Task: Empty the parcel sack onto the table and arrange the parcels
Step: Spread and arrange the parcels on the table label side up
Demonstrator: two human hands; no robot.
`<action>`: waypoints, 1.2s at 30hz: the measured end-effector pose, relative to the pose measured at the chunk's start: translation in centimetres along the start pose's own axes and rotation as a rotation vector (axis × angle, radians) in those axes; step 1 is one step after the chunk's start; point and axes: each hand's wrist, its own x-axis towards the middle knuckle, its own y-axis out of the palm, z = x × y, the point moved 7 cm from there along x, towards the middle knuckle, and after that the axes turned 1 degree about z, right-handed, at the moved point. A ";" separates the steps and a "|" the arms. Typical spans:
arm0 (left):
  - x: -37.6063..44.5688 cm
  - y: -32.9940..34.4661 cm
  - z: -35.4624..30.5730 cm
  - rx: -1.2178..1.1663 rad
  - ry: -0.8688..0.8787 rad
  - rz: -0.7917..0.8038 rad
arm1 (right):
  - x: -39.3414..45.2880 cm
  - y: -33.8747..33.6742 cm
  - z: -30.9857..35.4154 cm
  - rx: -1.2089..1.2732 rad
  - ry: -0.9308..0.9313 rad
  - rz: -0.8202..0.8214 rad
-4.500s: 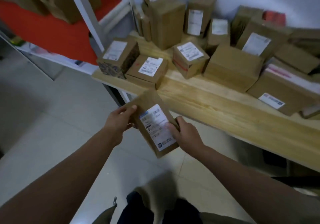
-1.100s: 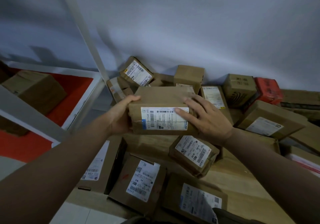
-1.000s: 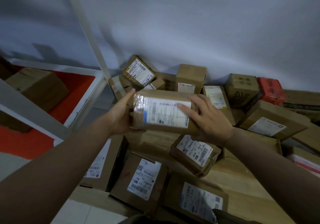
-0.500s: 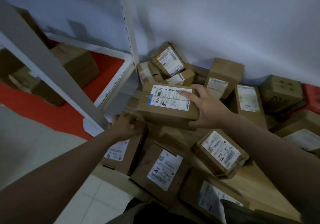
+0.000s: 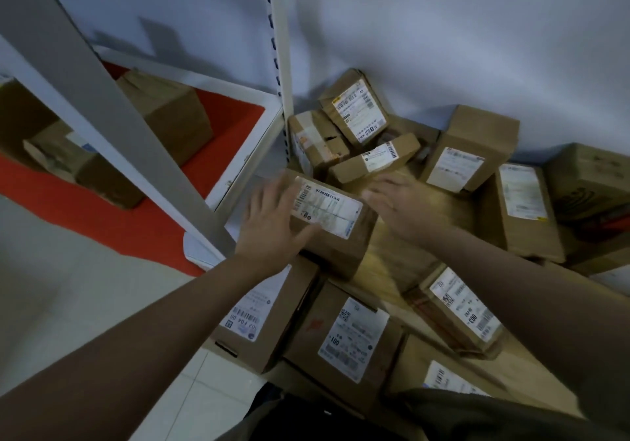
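A white metal shelving unit [image 5: 218,154] stands left of the table, its slotted upright [image 5: 278,48] against the pale wall [image 5: 443,31] and a grey post [image 5: 102,106] crossing the foreground. Its shelf has a red surface [image 5: 235,126] carrying cardboard boxes: a large one [image 5: 170,113] at the back, others [image 5: 85,171] nearer. Below lies a light tiled floor [image 5: 68,287]

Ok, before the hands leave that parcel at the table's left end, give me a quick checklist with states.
1. Parcel resting on the table: ok, though it partly overlaps the box below.
2. Label facing up: ok.
3. Left hand flat on the parcel, not gripping: ok.
4. Right hand clear of the parcel: ok; blurred.
5. Parcel clear of the table's edge: cannot tell.
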 end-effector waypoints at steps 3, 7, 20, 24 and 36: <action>1.7 2.2 -2.8 0.198 0.186 0.153 | 2.4 -0.5 -1.9 -0.153 0.141 -0.006; 3.9 4.4 -3.4 0.253 0.168 0.346 | 5.5 -0.2 -2.9 -0.378 0.252 0.064; 5.1 3.8 -3.5 0.258 0.139 0.389 | 6.1 -0.2 -2.2 -0.636 0.090 -0.174; 5.6 2.3 -4.2 -0.023 -0.003 0.339 | 1.4 -4.1 -2.9 -0.287 0.034 -0.411; 3.5 2.8 -12.1 -1.285 -0.454 0.391 | -9.8 -8.8 -6.8 -0.311 -0.136 -0.730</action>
